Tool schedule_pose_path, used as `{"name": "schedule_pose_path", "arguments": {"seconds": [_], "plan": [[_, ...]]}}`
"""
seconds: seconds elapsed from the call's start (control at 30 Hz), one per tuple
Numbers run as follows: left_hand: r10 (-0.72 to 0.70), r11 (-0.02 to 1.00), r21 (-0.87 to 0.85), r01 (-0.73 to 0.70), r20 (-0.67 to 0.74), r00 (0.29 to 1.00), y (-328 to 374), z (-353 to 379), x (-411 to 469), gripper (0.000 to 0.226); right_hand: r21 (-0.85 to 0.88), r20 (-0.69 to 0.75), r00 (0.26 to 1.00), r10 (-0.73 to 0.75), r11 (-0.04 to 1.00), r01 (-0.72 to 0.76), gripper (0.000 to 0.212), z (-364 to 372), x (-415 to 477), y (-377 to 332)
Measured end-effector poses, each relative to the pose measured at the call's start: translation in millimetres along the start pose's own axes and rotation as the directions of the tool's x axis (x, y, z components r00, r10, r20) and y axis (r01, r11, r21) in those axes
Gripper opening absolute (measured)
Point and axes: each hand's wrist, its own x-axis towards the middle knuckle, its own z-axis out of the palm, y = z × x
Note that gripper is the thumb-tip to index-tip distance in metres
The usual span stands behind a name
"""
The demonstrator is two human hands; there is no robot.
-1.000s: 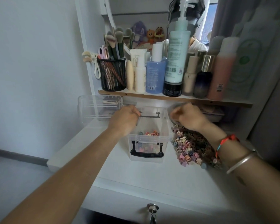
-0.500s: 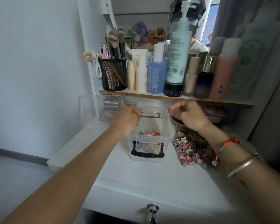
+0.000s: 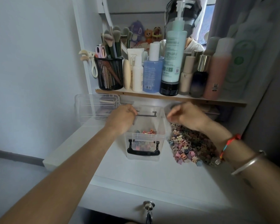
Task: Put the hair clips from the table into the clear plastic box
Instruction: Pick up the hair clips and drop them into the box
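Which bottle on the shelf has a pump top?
The tall mint-green bottle, standing on a black jar mid-shelf. Its white pump head rises above the others, which have plain caps.

Box [image 3: 145, 139] sits mid-counter [image 3: 136, 175], a few clips inside. Clip pile [image 3: 191, 146] on the counter just right of box. Second bin [image 3: 95, 109] back-left of box. Left hand [image 3: 121, 118] at box's left rim; right hand [image 3: 186, 115] above pile's far end. Shelf [image 3: 168, 97] behind and above holds bottles [image 3: 173, 62], brush cup [image 3: 109, 72] at its left end.
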Motion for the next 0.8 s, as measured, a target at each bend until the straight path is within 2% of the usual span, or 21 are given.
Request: {"name": "schedule_pose_path", "arguments": {"seconds": [0.07,0.13,0.23,0.37,0.43,0.47,0.53,0.57,0.6,0.63,0.67,0.7,0.73,0.8], "plan": [[0.01,1.0,-0.001,-0.01,-0.003,1.0,0.2,0.2,0.1,0.029,-0.235,0.179,0.983,0.031,0.972,0.012,0.014,4.8,-6.3,7.9],[0.017,1.0,0.005,-0.017,-0.008,1.0,0.1,0.3,0.1,0.03,-0.3,0.289,0.956,0.057,0.953,0.034,0.018,9.7,-11.5,9.9],[0.013,1.0,0.007,-0.013,-0.015,1.0,-0.4,-0.1,-0.3,0.034,-0.368,0.304,0.951,0.059,0.928,0.06,0.019,15.1,-11.6,8.0],[0.017,1.0,0.001,-0.017,-0.014,1.0,-0.2,0.5,-0.6,0.027,-0.444,0.29,0.957,0.014,0.888,0.122,0.019,20.5,-10.1,8.6],[0.018,1.0,0.004,-0.017,-0.011,1.0,0.0,-0.1,-0.9,0.031,-0.347,0.217,0.975,-0.044,0.93,0.119,0.017,17.1,-9.1,6.4],[0.016,1.0,0.007,-0.016,-0.009,1.0,0.0,-0.3,-1.3,0.032,-0.248,0.122,0.99,-0.065,0.964,0.093,0.014,13.2,-8.6,2.8],[0.017,1.0,0.007,-0.017,-0.008,1.0,0.4,-0.9,-2.6,0.027,0.069,-0.096,0.991,-0.095,0.992,0.102,0.011,1.6,-8.7,-6.4],[0.016,1.0,0.009,-0.016,-0.009,1.0,1.1,-1.2,-3.3,0.024,0.215,-0.152,0.983,-0.098,0.968,0.13,0.015,-3.7,-8.9,-10.6],[0.013,1.0,0.014,-0.013,-0.008,1.0,1.9,-1.4,-4.1,0.023,0.326,-0.143,0.984,-0.103,0.934,0.145,0.015,-7.6,-11.5,-18.2],[0.011,1.0,0.023,-0.011,-0.004,1.0,2.6,-1.8,-4.8,0.022,0.363,-0.087,0.989,-0.123,0.92,0.146,0.01,-9.2,-13.8,-25.2],[0.01,0.999,0.03,-0.01,-0.001,1.0,3.4,-2.0,-5.3,0.022,0.333,-0.017,0.988,-0.152,0.931,0.149,0.004,-9.5,-16.6,-32.1],[0.009,0.999,0.032,-0.009,0.001,1.0,3.6,-2.4,-5.8,0.021,0.252,0.023,0.983,-0.184,0.952,0.172,0.008,-8.5,-16.9,-34.6],[0.009,0.999,0.032,-0.009,0.0,1.0,3.9,-2.5,-6.2,0.022,0.165,0.027,0.98,-0.199,0.967,0.192,0.013,-7.9,-16.1,-34.2],[0.009,0.999,0.03,-0.009,-0.004,1.0,3.7,-2.2,-6.6,0.022,-0.006,-0.028,0.983,-0.182,0.983,0.182,0.009,-9.5,-14.3,-28.4]]}}
